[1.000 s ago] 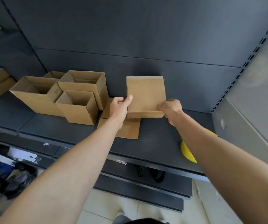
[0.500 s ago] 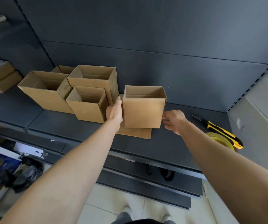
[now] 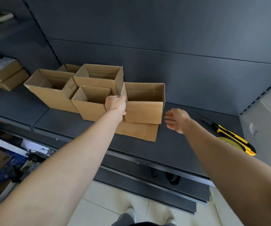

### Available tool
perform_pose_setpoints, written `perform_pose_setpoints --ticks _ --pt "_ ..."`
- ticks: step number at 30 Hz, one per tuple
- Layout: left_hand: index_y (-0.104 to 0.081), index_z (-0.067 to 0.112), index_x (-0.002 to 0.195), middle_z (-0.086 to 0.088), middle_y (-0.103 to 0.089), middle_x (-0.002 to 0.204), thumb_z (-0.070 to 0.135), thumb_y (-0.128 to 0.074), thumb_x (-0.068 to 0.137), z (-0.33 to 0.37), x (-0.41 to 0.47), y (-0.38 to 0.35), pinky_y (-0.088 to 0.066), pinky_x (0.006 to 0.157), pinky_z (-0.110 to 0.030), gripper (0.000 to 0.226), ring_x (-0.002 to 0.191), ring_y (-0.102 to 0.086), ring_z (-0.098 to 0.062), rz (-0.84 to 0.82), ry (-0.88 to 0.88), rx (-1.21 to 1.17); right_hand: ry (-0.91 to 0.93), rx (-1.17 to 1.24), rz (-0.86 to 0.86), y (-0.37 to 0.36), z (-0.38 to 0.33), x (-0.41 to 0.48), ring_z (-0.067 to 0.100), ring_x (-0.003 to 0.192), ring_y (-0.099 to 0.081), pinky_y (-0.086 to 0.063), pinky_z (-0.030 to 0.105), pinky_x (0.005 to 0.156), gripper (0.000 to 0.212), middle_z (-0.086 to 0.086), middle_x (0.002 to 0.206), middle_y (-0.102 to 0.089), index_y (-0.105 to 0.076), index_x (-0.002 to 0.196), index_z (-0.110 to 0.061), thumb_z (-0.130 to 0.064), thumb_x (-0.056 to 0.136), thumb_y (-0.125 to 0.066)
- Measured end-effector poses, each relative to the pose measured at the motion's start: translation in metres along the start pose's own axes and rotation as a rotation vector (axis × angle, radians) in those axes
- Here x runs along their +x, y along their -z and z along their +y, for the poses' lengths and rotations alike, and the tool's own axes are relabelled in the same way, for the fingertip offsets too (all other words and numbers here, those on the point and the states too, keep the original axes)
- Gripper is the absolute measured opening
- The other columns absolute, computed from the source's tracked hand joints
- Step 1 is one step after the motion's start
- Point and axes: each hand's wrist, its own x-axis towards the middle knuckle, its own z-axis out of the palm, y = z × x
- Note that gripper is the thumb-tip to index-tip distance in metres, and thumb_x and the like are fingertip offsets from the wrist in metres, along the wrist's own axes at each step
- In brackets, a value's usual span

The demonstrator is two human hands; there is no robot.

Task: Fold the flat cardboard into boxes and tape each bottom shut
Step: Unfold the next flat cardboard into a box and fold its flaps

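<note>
Shelf (image 3: 188, 144): utility knife (image 3: 232, 137) across tape roll (image 3: 229, 142).

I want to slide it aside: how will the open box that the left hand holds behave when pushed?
Probably light: the open box shows nothing inside, and the left hand alone grips its wall. Its open top likely lets the thin walls flex. Resting on flat cardboard, it may slide readily rather than tip.
</note>
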Motion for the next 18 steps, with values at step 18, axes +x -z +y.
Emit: perform_pose_setpoints --ticks 18 --pt "-0.064 0.006 0.105 0.0 -0.051 0.081 0.008 -0.047 0.098 -0.012 0.002 0.032 -0.053 0.087 -0.039 0.018 0.074 -0.054 -0.02 0.139 -0.109 0.153 -0.179 -0.152 0.012 -0.032 0.009 0.024 0.01 0.059 -0.042 -0.045 0.021 0.062 0.016 0.003 0.072 -0.046 -0.052 0.083 -0.01 0.003 0.093 -0.053"
